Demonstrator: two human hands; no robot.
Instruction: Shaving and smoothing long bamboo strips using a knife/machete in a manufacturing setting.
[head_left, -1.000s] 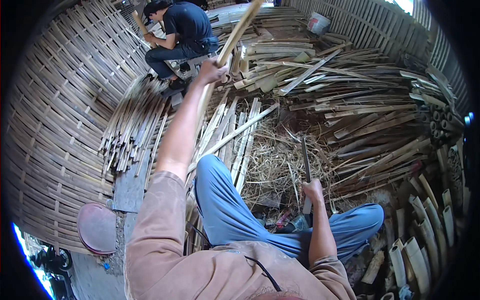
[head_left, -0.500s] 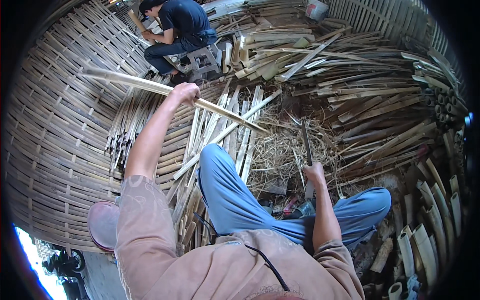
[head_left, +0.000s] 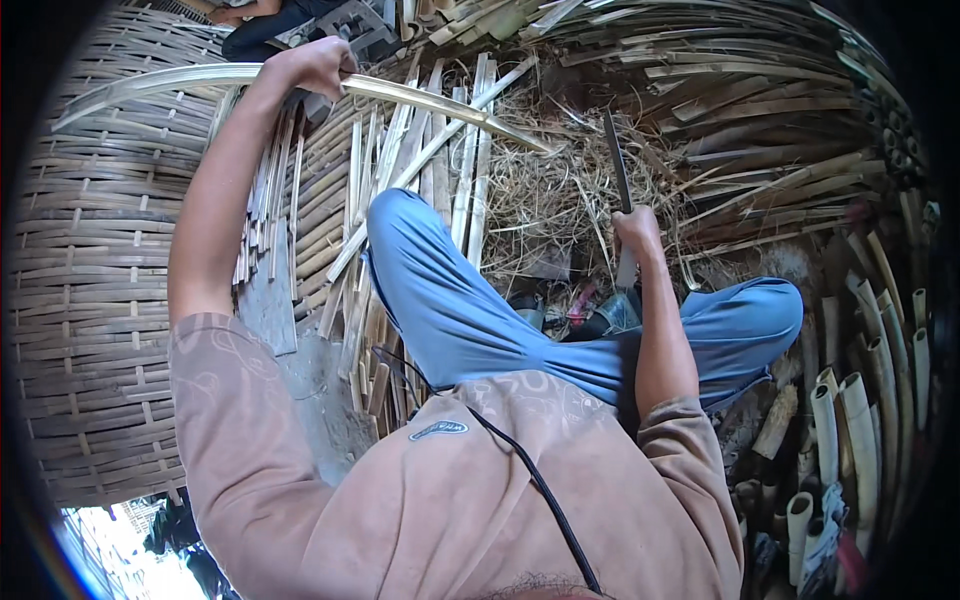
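My left hand (head_left: 312, 68) is closed around a long split bamboo strip (head_left: 430, 98), held out at arm's length to the far left. One end of the strip reaches toward the woven wall, and its other end hangs over a heap of shavings (head_left: 560, 190). In my right hand (head_left: 637, 232), the fingers wrap round a long dark-bladed knife (head_left: 617, 160). Its blade points away from me over the right part of the shavings. Knife and strip are apart. My bent knees lie between my arms.
A woven bamboo wall (head_left: 90, 280) rises on my left. Loose bamboo strips (head_left: 465, 190) lie beyond my left knee. Stacked split bamboo (head_left: 770, 130) spreads at the far right, and cut bamboo tubes (head_left: 860, 420) stand near right. Another person's leg (head_left: 265, 35) shows at the far left.
My view has tilted down, so the seated person is mostly out of frame. My left arm reaches further left with the strip. The knife stays in my right hand over the shavings.
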